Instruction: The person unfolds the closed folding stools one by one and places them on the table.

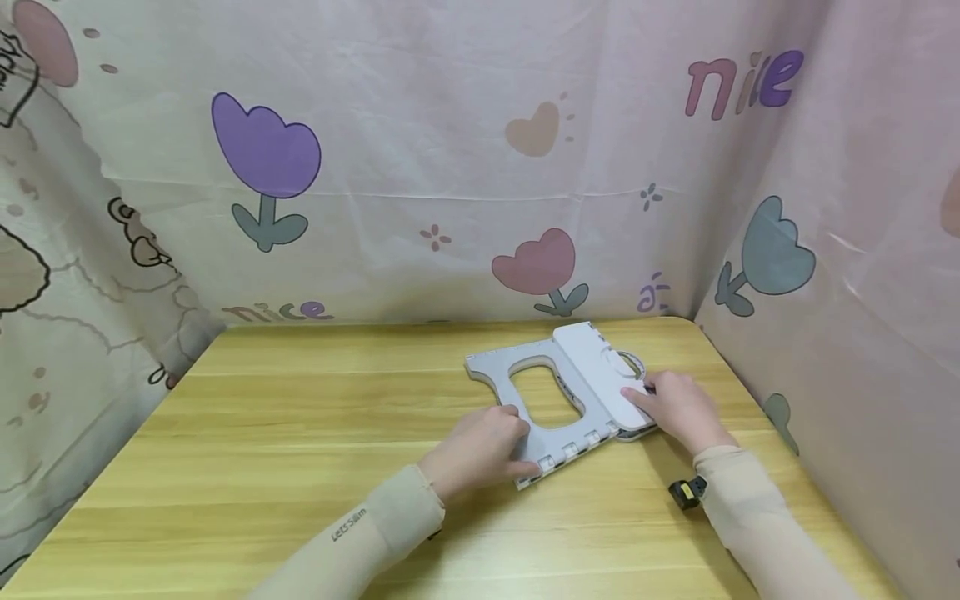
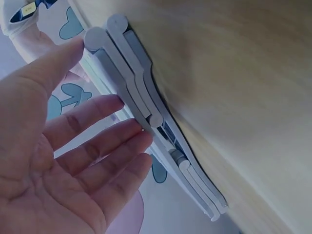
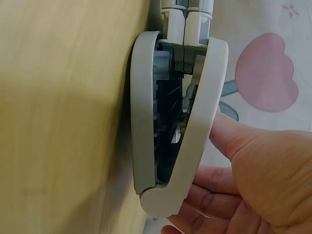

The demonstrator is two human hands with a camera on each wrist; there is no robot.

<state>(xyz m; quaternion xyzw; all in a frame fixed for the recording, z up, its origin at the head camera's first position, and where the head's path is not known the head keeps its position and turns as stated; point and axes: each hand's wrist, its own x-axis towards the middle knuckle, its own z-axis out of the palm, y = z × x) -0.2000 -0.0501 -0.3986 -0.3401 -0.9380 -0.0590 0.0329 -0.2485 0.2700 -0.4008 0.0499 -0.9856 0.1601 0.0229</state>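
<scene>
A white and grey folding step stool [image 1: 592,375] lies folded on the wooden table, a large opening in its leg panel [image 1: 517,357]. My left hand [image 1: 480,446] rests on the near left corner of that panel. In the left wrist view, the fingertips of this hand [image 2: 73,151] touch the surface with the fingers fairly straight, and the thumb meets the hinged end. My right hand [image 1: 682,408] grips the right end beside a curved carry handle [image 1: 636,362], thumb on the white top. Seen from the right wrist, the stool's two halves [image 3: 207,107] stand slightly apart, with a dark ribbed inside.
The wood-grain table [image 1: 300,433] extends left and in front of the stool. A patterned curtain [image 1: 390,150] hangs along its back and sides. A small black device [image 1: 686,493] with a yellow label is strapped at my right wrist.
</scene>
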